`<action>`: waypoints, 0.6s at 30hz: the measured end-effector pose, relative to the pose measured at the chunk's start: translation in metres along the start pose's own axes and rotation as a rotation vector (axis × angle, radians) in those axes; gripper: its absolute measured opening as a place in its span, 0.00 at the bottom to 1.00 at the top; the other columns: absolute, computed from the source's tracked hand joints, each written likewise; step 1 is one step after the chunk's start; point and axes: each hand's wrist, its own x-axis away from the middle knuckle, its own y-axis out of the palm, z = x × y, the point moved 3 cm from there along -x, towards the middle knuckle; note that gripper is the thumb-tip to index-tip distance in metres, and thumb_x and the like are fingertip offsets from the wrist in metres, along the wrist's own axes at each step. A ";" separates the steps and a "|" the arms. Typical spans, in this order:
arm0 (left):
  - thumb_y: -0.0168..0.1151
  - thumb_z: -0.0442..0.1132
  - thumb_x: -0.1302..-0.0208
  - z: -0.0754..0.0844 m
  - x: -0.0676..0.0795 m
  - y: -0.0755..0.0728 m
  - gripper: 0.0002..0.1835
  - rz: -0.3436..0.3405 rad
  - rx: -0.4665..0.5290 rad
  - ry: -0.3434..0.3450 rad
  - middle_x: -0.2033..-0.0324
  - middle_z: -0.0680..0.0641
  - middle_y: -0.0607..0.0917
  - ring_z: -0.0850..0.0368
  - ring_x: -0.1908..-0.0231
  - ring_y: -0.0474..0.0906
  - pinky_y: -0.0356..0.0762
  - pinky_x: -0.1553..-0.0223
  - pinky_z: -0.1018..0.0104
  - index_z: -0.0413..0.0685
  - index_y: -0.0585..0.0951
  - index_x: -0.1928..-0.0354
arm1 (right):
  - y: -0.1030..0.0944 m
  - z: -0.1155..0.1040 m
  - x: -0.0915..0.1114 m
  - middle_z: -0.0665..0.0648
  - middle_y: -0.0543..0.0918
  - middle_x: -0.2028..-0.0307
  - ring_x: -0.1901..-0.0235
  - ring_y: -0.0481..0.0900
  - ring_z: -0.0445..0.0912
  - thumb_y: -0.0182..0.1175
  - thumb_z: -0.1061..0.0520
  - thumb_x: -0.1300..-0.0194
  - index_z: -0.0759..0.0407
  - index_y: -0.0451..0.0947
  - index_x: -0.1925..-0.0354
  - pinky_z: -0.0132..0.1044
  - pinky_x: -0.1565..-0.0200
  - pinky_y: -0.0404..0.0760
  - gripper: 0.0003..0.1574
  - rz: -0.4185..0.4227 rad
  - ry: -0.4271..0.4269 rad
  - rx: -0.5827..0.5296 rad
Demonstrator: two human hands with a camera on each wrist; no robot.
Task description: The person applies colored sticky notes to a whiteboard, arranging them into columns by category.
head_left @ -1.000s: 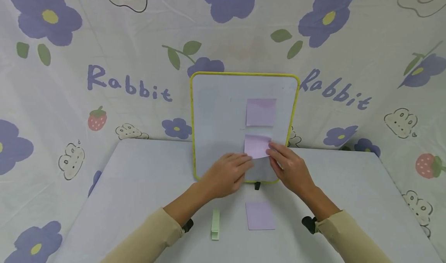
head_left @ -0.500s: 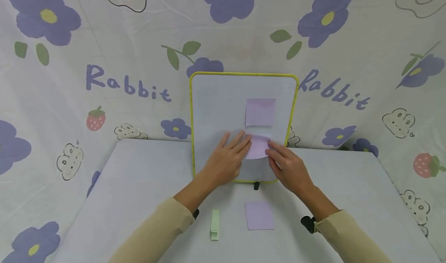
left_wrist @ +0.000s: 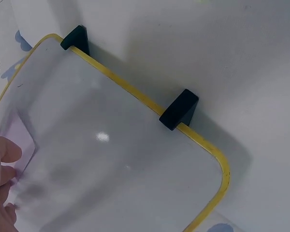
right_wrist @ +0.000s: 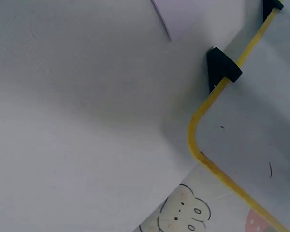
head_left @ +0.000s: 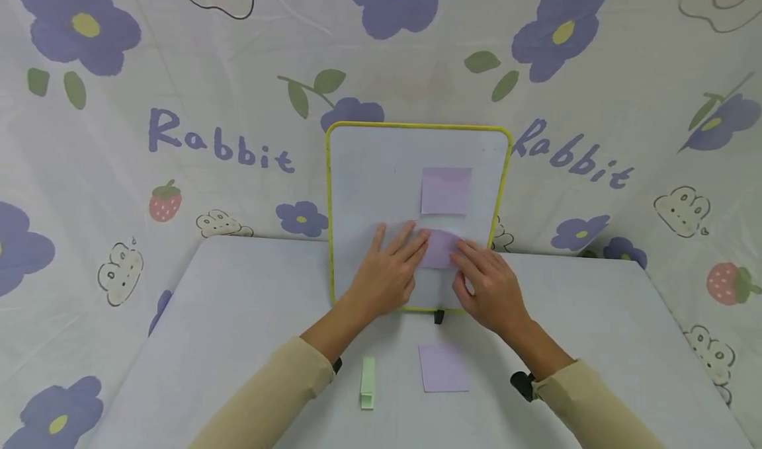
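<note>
In the head view, the left hand (head_left: 383, 274), fingers spread, and right hand (head_left: 491, 287), fingers close together, touch the lower purple note (head_left: 439, 252) on the whiteboard (head_left: 375, 184). Left wrist: fingers overlap the note. Right wrist: black foot (right_wrist: 223, 67).

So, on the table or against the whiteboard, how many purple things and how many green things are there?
Purple: 3 (upper square and lower square against the whiteboard, third square on the table)
Green: 1 (pale strip on the table)
Total: 4
</note>
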 end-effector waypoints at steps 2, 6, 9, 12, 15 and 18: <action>0.53 0.47 0.32 0.001 0.000 0.001 0.32 -0.002 0.002 -0.004 0.25 0.53 0.61 0.52 0.24 0.51 0.54 0.31 0.39 0.51 0.67 0.27 | 0.003 -0.003 -0.002 0.68 0.81 0.43 0.41 0.78 0.61 0.54 0.64 0.39 0.72 0.81 0.48 0.55 0.41 0.75 0.22 -0.014 -0.048 0.041; 0.53 0.47 0.32 0.001 0.000 0.003 0.31 0.005 0.001 -0.009 0.25 0.54 0.61 0.52 0.24 0.51 0.54 0.31 0.38 0.52 0.68 0.27 | 0.007 -0.007 -0.006 0.68 0.79 0.40 0.38 0.74 0.61 0.57 0.64 0.42 0.72 0.79 0.45 0.57 0.38 0.71 0.26 -0.044 -0.118 0.123; 0.53 0.47 0.33 0.001 0.000 0.004 0.31 0.016 0.000 -0.008 0.25 0.54 0.62 0.52 0.24 0.51 0.54 0.31 0.38 0.52 0.68 0.27 | 0.009 -0.010 -0.010 0.68 0.78 0.40 0.37 0.74 0.61 0.58 0.63 0.44 0.71 0.79 0.45 0.57 0.38 0.70 0.27 -0.054 -0.142 0.140; 0.54 0.47 0.33 0.001 0.000 0.005 0.31 0.021 0.000 -0.008 0.26 0.53 0.63 0.51 0.24 0.51 0.54 0.31 0.38 0.52 0.69 0.27 | 0.011 -0.012 -0.016 0.67 0.76 0.38 0.36 0.72 0.60 0.57 0.63 0.43 0.73 0.77 0.42 0.55 0.36 0.68 0.29 -0.095 -0.181 0.135; 0.55 0.48 0.33 0.001 0.000 0.005 0.32 0.011 -0.007 -0.012 0.26 0.53 0.63 0.51 0.24 0.51 0.54 0.31 0.37 0.51 0.68 0.27 | 0.014 -0.012 -0.020 0.67 0.72 0.34 0.33 0.69 0.59 0.56 0.62 0.40 0.74 0.73 0.38 0.54 0.34 0.66 0.32 -0.150 -0.215 0.152; 0.57 0.50 0.33 0.000 0.001 0.006 0.33 -0.002 -0.012 -0.017 0.26 0.53 0.63 0.50 0.24 0.50 0.54 0.32 0.37 0.51 0.67 0.27 | 0.016 -0.012 -0.021 0.67 0.69 0.32 0.31 0.66 0.58 0.59 0.62 0.40 0.74 0.70 0.35 0.52 0.33 0.65 0.35 -0.181 -0.222 0.180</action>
